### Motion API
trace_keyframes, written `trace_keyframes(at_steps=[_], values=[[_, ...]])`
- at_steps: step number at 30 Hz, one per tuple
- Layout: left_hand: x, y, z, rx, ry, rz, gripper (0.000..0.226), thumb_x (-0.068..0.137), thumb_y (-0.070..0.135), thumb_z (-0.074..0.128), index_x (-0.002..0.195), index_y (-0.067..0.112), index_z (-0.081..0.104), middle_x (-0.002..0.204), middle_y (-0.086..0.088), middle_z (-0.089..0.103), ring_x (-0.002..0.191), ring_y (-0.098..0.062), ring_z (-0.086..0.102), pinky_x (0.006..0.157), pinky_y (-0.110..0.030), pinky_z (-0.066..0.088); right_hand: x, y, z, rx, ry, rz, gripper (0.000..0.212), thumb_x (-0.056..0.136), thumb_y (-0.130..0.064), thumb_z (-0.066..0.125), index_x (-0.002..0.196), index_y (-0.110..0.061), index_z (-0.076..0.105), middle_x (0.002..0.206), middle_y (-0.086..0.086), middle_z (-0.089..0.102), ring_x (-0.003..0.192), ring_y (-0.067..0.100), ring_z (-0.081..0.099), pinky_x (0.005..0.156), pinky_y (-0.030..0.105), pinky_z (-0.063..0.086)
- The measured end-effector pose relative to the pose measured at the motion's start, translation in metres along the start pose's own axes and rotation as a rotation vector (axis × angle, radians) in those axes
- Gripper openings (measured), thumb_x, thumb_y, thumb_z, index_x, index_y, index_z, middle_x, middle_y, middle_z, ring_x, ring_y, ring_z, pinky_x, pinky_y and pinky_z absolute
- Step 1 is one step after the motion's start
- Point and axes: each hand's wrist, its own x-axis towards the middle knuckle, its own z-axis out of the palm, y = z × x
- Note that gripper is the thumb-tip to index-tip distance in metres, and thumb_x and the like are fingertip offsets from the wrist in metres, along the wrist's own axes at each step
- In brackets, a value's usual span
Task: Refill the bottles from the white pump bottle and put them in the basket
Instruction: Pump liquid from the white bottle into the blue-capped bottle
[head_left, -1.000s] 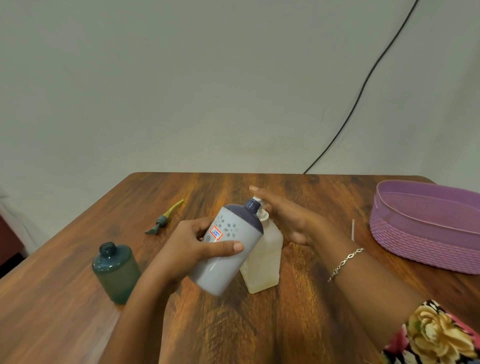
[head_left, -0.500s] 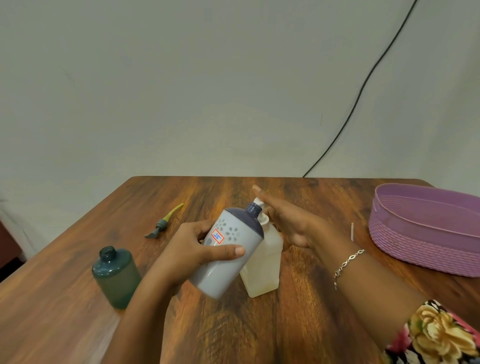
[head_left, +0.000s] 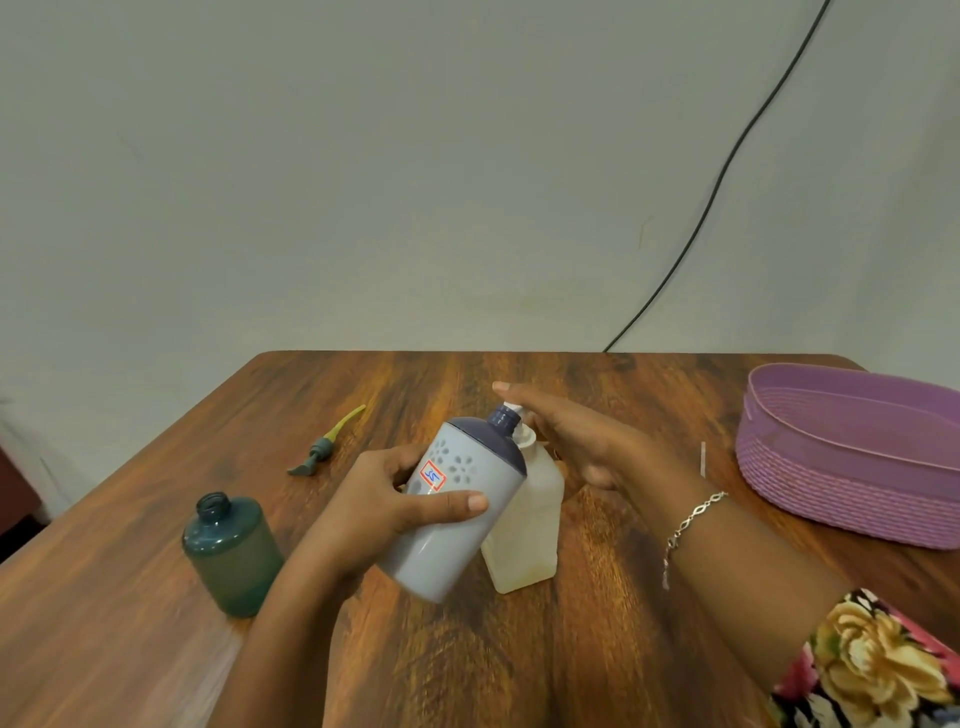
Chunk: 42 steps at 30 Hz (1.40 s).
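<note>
At the middle of the bench (head_left: 519, 660), a grey bottle (head_left: 457, 519) with a dark blue shoulder tilts its open neck to the spout of the white pump bottle (head_left: 530, 525). The left grip (head_left: 384, 499) curls round its body; the right grip (head_left: 587, 447), fingers straight, lies on the pump top.

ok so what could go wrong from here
1. The left hand holds the grey bottle tilted, its narrow neck at the pump bottle spout; a small slip could send liquid onto the table.
2. The right hand presses the pump with flat fingers and nothing else steadies that bottle, so it might tip.
3. The green bottle stands uncapped beside the left forearm and could get knocked over.
</note>
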Motion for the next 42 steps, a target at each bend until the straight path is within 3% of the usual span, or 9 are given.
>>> trace_keyframes(at_steps=[4,7,12,18,23,31,35,37,42], values=[[-0.001,0.001,-0.001,0.014,0.016,0.017,0.069,0.040,0.054,0.075,0.095,0.013,0.069,0.085,-0.001,0.074,0.074,-0.016,0.070,0.060,-0.025,0.056,0.001,-0.002,-0.003,-0.002,-0.008,-0.003,0.053,0.076,-0.066,0.050,0.100,-0.021,0.064,0.108,0.003,0.060,0.102,0.022,0.057,0.068,0.035,0.049],[-0.002,-0.003,0.001,0.009,0.042,0.024,0.069,0.040,0.054,0.076,0.094,0.011,0.069,0.086,-0.003,0.073,0.076,-0.019,0.070,0.065,-0.032,0.056,0.002,-0.002,0.001,0.033,0.030,-0.007,0.042,0.081,-0.057,0.056,0.099,-0.020,0.065,0.099,0.001,0.063,0.092,0.019,0.060,0.070,0.035,0.051],[-0.004,-0.009,0.007,-0.039,0.074,0.032,0.062,0.042,0.052,0.076,0.091,0.014,0.069,0.085,-0.001,0.073,0.075,-0.017,0.070,0.059,-0.023,0.054,0.004,-0.001,-0.003,-0.004,0.031,0.010,0.039,0.082,-0.054,0.057,0.095,-0.017,0.067,0.095,0.003,0.064,0.089,0.021,0.062,0.081,0.044,0.052],[-0.005,-0.007,0.011,-0.054,0.070,0.056,0.061,0.044,0.051,0.077,0.093,0.016,0.069,0.088,-0.002,0.073,0.076,-0.018,0.070,0.063,-0.025,0.056,0.005,0.003,-0.003,0.007,-0.019,0.041,0.083,0.060,-0.078,0.049,0.115,-0.017,0.063,0.112,0.006,0.063,0.097,0.023,0.060,0.074,0.039,0.050],[-0.005,-0.008,0.011,-0.055,0.095,0.061,0.057,0.047,0.047,0.079,0.094,0.016,0.069,0.087,0.000,0.073,0.076,-0.016,0.070,0.060,-0.022,0.054,0.006,0.001,0.000,0.018,0.048,0.007,0.053,0.077,-0.063,0.054,0.106,-0.020,0.066,0.107,0.004,0.065,0.095,0.022,0.061,0.085,0.044,0.050],[-0.006,-0.012,0.014,-0.064,0.113,0.051,0.068,0.041,0.054,0.075,0.098,0.019,0.068,0.089,0.002,0.073,0.076,-0.014,0.069,0.061,-0.022,0.055,0.007,0.010,0.002,-0.038,0.100,-0.036,0.061,0.076,-0.067,0.052,0.117,-0.023,0.063,0.120,0.003,0.063,0.108,0.023,0.058,0.098,0.050,0.044],[-0.007,-0.008,0.014,-0.059,0.134,0.072,0.067,0.041,0.054,0.075,0.096,0.018,0.069,0.087,0.000,0.073,0.076,-0.015,0.069,0.062,-0.025,0.056,0.003,0.004,0.000,-0.022,0.046,-0.005,0.077,0.065,-0.080,0.045,0.112,-0.023,0.064,0.109,0.006,0.067,0.098,0.027,0.064,0.074,0.041,0.055],[-0.007,-0.009,0.012,-0.056,0.140,0.073,0.066,0.041,0.054,0.076,0.096,0.019,0.069,0.087,0.001,0.073,0.076,-0.015,0.069,0.062,-0.024,0.056,0.002,0.004,0.001,-0.024,0.046,-0.003,0.076,0.064,-0.079,0.047,0.111,-0.022,0.065,0.106,0.006,0.067,0.093,0.026,0.065,0.071,0.039,0.055],[-0.006,-0.012,0.015,-0.038,0.132,0.060,0.069,0.041,0.057,0.075,0.100,0.021,0.068,0.091,0.000,0.072,0.080,-0.015,0.069,0.066,-0.028,0.057,0.004,0.012,-0.001,0.004,0.081,-0.034,0.058,0.079,-0.066,0.049,0.114,-0.022,0.064,0.109,0.003,0.067,0.099,0.025,0.063,0.088,0.046,0.050]])
